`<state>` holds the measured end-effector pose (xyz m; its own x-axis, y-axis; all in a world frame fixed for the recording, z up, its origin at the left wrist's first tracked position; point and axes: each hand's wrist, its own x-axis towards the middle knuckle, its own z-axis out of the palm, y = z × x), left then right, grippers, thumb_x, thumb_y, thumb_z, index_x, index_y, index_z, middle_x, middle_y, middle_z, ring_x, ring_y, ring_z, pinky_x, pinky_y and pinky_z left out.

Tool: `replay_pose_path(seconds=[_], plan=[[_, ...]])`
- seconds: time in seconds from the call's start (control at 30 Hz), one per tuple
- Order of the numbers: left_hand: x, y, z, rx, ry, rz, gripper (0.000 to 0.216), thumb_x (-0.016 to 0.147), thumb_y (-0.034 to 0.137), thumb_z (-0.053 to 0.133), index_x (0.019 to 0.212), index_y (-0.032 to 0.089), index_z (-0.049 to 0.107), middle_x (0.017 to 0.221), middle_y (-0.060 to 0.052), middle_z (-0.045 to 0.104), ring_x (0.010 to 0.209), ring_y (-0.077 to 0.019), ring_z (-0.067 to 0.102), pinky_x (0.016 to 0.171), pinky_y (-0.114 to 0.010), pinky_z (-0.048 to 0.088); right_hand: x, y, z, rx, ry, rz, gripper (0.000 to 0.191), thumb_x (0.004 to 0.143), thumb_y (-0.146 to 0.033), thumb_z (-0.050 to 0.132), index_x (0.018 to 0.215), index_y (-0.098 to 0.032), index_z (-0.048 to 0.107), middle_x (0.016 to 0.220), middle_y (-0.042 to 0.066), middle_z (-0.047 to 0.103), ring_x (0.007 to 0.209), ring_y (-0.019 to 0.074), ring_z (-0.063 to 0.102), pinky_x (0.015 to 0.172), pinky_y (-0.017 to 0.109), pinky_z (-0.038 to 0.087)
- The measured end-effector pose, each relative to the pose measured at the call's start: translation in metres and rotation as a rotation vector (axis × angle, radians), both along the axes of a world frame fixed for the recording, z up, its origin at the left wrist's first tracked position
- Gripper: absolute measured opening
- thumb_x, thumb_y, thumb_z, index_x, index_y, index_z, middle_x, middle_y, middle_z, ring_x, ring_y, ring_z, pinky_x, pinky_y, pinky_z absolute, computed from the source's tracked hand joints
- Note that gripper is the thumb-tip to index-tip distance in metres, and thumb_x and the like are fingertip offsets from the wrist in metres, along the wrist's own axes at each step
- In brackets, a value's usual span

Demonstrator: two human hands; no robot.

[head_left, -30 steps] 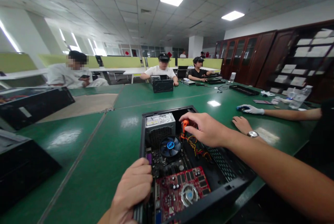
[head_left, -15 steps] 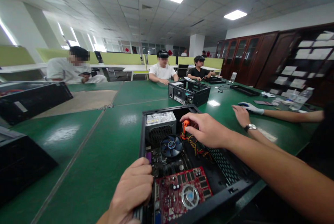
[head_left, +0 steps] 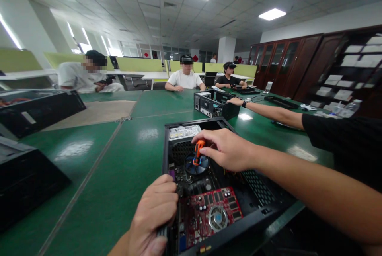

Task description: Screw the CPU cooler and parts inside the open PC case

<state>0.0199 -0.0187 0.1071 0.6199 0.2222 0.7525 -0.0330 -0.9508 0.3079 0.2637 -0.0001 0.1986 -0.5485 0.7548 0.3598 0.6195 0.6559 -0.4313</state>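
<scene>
An open black computer case (head_left: 253,224) lies in front of me with its insides facing up. My left hand (head_left: 156,212) is closed around its left edge. In my right hand (head_left: 225,150) is an orange and black screwdriver (head_left: 199,150), gripped by the handle and held upright over the CPU fan (head_left: 191,165). The screwdriver's lower end is hidden, so I cannot tell whether it touches anything. A silver power supply (head_left: 184,131) sits behind the fan. Nearest me is a red graphics card (head_left: 205,204) with a small round fan.
A second open computer case (head_left: 205,104) stands farther back on the green table (head_left: 98,176), with a co-worker's hand (head_left: 236,101) reaching onto it from the right. More black cases (head_left: 44,112) are at the left. Other people sit across the table.
My right hand has moved left with the screwdriver, from beside the CPU fan to over it. The co-worker's arm at the right has reached forward to the second case.
</scene>
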Motion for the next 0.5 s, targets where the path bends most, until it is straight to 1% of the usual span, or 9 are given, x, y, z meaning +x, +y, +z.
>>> replay_pose_path(seconds=[0.07,0.13,0.23,0.4,0.47,0.5], plan=[[0.000,-0.002,0.003,0.010,0.002,0.031,0.038,0.099,0.045,0.021,0.068,0.023,0.025,0.056,0.001,0.032,0.054,-0.0196,0.037,0.059,-0.039,0.030,-0.007,0.004,-0.004,0.024,-0.035,0.006,0.026,0.093,-0.013,0.058,0.117,-0.015,0.065,0.105,0.007,0.072,0.091,0.0186,0.065,0.085,0.032,0.048],[0.001,-0.004,0.007,0.027,0.005,0.054,0.038,0.099,0.045,0.020,0.069,0.022,0.024,0.056,0.001,0.032,0.054,-0.0192,0.037,0.060,-0.039,0.033,-0.011,0.008,-0.008,0.031,-0.046,0.002,0.026,0.092,-0.014,0.058,0.118,-0.015,0.066,0.107,0.008,0.072,0.093,0.0199,0.065,0.086,0.033,0.049],[0.002,-0.008,0.011,0.034,0.010,0.064,0.040,0.101,0.045,0.018,0.070,0.022,0.025,0.056,0.001,0.034,0.054,-0.0188,0.038,0.061,-0.038,0.035,-0.012,0.011,-0.011,0.014,-0.022,-0.008,0.028,0.092,-0.013,0.057,0.119,-0.015,0.066,0.106,0.008,0.072,0.089,0.0189,0.066,0.083,0.032,0.049],[0.003,-0.010,0.010,0.041,0.011,0.096,0.044,0.101,0.048,0.019,0.069,0.022,0.034,0.057,0.000,0.043,0.057,-0.0191,0.044,0.067,-0.041,0.039,-0.013,0.011,-0.013,0.020,-0.010,-0.010,0.027,0.092,-0.012,0.058,0.118,-0.014,0.066,0.103,0.008,0.073,0.085,0.0177,0.066,0.080,0.030,0.048],[0.002,-0.007,0.013,0.036,0.026,0.090,0.047,0.101,0.049,0.019,0.066,0.022,0.036,0.055,0.000,0.044,0.056,-0.0195,0.045,0.066,-0.042,0.040,-0.015,0.012,-0.017,0.048,-0.007,-0.016,0.020,0.092,-0.017,0.063,0.112,-0.015,0.066,0.096,0.006,0.072,0.080,0.0166,0.065,0.075,0.028,0.047],[-0.001,-0.006,0.017,0.008,0.050,0.066,0.049,0.101,0.050,0.020,0.065,0.022,0.037,0.053,-0.001,0.045,0.055,-0.0195,0.045,0.065,-0.041,0.041,-0.016,0.012,-0.020,0.059,-0.007,-0.020,0.017,0.092,-0.021,0.065,0.108,-0.016,0.066,0.092,0.005,0.072,0.077,0.0161,0.064,0.072,0.027,0.046]])
